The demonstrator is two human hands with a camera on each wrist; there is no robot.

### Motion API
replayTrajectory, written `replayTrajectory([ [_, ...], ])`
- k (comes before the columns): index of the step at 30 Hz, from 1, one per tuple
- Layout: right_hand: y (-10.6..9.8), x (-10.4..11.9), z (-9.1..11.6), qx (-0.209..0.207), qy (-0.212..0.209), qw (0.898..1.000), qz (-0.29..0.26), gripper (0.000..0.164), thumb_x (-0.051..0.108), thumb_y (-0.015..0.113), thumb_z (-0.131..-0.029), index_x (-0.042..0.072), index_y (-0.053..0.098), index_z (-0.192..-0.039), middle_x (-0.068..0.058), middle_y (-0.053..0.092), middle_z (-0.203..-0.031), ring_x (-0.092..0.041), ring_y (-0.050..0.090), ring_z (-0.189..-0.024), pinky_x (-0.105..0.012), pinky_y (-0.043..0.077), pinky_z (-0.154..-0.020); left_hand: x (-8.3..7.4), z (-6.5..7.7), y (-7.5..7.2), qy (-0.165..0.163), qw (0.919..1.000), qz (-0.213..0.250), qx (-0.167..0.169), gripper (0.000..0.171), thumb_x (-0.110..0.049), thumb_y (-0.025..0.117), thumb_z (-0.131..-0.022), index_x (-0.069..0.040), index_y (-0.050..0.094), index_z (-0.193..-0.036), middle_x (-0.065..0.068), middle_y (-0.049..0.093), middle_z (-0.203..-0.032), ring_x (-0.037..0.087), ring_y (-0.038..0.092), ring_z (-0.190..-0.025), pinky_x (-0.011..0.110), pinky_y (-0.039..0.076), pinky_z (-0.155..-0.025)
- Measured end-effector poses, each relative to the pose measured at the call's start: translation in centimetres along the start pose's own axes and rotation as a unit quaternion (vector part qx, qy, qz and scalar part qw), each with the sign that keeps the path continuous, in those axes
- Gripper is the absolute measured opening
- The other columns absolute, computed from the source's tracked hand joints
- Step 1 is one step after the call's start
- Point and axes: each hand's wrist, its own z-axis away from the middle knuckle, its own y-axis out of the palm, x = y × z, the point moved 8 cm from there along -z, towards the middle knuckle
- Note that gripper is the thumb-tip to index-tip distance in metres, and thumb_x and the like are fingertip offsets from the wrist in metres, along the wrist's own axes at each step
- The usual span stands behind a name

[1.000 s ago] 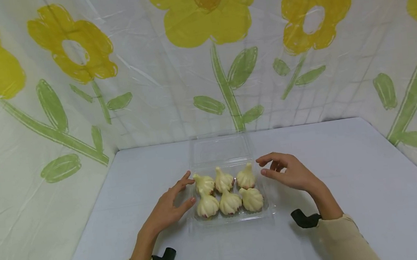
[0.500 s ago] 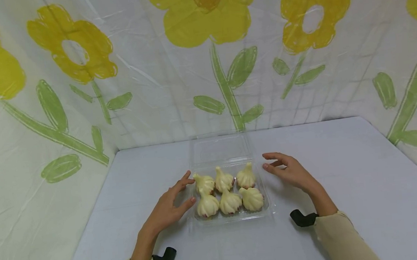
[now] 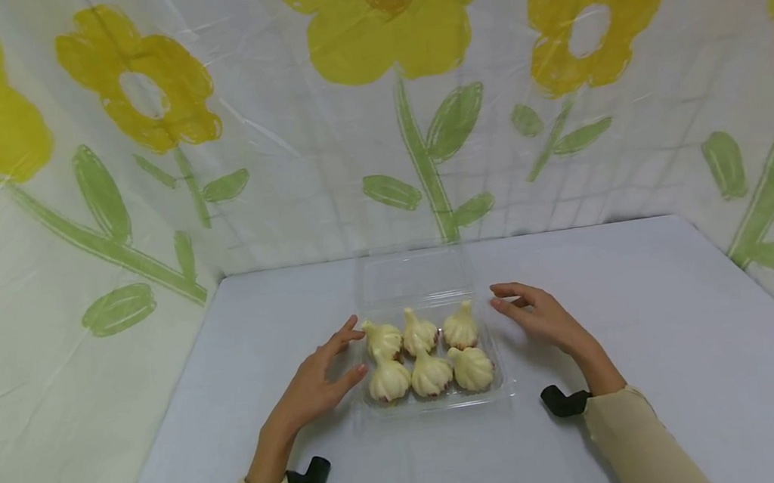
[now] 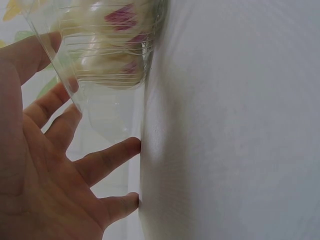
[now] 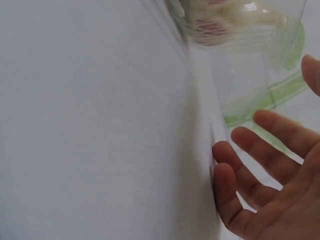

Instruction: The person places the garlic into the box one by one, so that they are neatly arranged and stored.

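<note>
A clear plastic clamshell box [image 3: 400, 407] stands on the table, its lid [image 3: 413, 276] folded back toward the wall. Several garlic bulbs [image 3: 432, 376] lie in it in two rows, pale with purple patches [image 4: 122, 17]. The left hand [image 3: 313, 387] is at the box's left side with spread fingers. In the left wrist view its thumb and some fingertips meet the box rim, and two other fingertips rest on the table. To the right of the box is the right hand [image 3: 539, 317], fingers loosely bent, apart from the box and holding nothing.
The white table [image 3: 638, 313] reaches back to a hanging sheet [image 3: 275, 205] printed with yellow flowers. Similar sheet walls flank both sides. Black curved pieces [image 3: 565, 400] stick out from both wrists.
The right hand has drawn slightly away to the right from the box, with its fingers less bunched. The left hand, box and garlic stay in place; the head view shifts slightly.
</note>
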Motion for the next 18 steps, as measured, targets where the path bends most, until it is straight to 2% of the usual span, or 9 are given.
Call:
replayTrajectory([
  [2,0.0,0.1,-0.4,0.003,-0.004,1.0,0.012,0.059,0.055,0.051,-0.103,0.015,0.056,-0.146,-0.01,0.062,-0.144,-0.033,0.06,-0.122,-0.049,0.053,-0.094,0.0,0.0,0.0,-0.001,1.0,-0.002,0.0,0.05,-0.039,0.065,-0.1,-0.025,0.052,-0.146,-0.01,0.028,-0.168,0.038,0.055,-0.137,0.074,0.023,-0.117],
  [5,-0.2,0.2,-1.2,0.006,-0.002,1.0,0.008,0.057,0.051,0.05,-0.105,0.012,0.056,-0.146,-0.015,0.065,-0.136,-0.031,0.065,-0.112,-0.04,0.054,-0.083,-0.1,0.0,-0.1,-0.002,1.0,-0.007,0.0,0.05,-0.04,0.064,-0.1,-0.026,0.051,-0.146,-0.01,0.027,-0.169,0.038,0.054,-0.137,0.074,0.023,-0.118],
  [10,-0.1,0.1,-2.8,0.014,0.018,0.999,-0.045,0.06,0.049,0.05,-0.105,0.006,0.053,-0.146,-0.022,0.067,-0.125,-0.025,0.067,-0.095,-0.03,0.052,-0.069,-0.2,0.0,-0.2,-0.002,0.9999,-0.01,-0.001,0.05,-0.04,0.064,-0.1,-0.027,0.051,-0.146,-0.009,0.028,-0.169,0.037,0.055,-0.137,0.074,0.024,-0.117],
  [12,0.1,0.0,-3.6,0.017,0.024,0.998,-0.055,0.061,0.05,0.049,-0.106,0.005,0.052,-0.147,-0.023,0.065,-0.129,-0.024,0.067,-0.096,-0.028,0.052,-0.071,-0.2,0.1,-0.2,-0.002,1.0,-0.009,-0.001,0.05,-0.04,0.064,-0.1,-0.026,0.052,-0.146,-0.008,0.028,-0.169,0.038,0.055,-0.137,0.075,0.024,-0.117],
  [18,1.1,0.3,-5.6,0.033,0.027,0.997,-0.07,0.064,0.05,0.046,-0.107,0.004,0.046,-0.151,-0.021,0.052,-0.149,-0.033,0.065,-0.115,-0.031,0.05,-0.083,-0.3,0.1,-0.1,-0.001,1.0,-0.001,-0.001,0.049,-0.04,0.064,-0.1,-0.025,0.052,-0.146,-0.006,0.028,-0.169,0.04,0.054,-0.138,0.076,0.021,-0.116],
])
